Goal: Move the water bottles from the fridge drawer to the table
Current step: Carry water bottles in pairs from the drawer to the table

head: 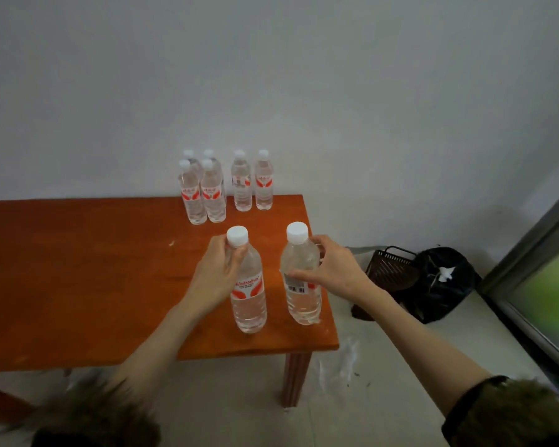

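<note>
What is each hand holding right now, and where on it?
The left hand grips one water bottle at its neck, just under the cap. The right hand holds another bottle around its upper body. Both stand on the table.

View: a single head-worn, wide-angle camera; no second view shares the scene.
Position: above and just behind the near right corner of the bench (78,269).
Facing: forward and down, toward the wall (304,75) behind the bench.
Nearness: close; both forearms reach in from the bottom edge, and the left hand (218,279) and right hand (331,269) sit mid-frame.
Edges: straight lines bow outward; floor (352,398) lower right.
</note>
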A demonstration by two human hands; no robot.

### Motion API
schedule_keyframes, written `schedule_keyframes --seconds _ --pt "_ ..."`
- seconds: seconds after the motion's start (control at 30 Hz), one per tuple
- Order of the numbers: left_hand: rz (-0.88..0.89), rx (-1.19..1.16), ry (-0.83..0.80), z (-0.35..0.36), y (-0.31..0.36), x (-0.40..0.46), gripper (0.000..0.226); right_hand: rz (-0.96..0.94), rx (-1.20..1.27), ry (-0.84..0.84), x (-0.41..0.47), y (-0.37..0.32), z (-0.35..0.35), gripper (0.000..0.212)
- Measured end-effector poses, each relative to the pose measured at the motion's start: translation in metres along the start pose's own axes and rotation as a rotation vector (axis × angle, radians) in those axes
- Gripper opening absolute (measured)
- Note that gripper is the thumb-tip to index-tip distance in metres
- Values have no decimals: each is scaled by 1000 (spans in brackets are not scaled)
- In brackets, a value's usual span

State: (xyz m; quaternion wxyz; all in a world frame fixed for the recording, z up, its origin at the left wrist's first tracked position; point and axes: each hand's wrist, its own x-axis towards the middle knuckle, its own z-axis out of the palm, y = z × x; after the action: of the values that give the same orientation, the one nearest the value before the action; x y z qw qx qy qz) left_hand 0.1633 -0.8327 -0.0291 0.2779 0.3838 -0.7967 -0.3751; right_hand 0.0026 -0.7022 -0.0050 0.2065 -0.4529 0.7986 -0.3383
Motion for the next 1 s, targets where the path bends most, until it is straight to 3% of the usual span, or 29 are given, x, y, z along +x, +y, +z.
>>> schedule_keyframes --seconds 0.6,0.9,1.0 --pt "23 31 -92 31 -105 292 29 122 -40 -103 312 30 48 80" --pt "29 -1 -126 58 -127 369 32 159 137 -111 398 41 69 77" --pt "20 -7 -128 66 -129 379 31 135 145 -95 412 43 70 64"
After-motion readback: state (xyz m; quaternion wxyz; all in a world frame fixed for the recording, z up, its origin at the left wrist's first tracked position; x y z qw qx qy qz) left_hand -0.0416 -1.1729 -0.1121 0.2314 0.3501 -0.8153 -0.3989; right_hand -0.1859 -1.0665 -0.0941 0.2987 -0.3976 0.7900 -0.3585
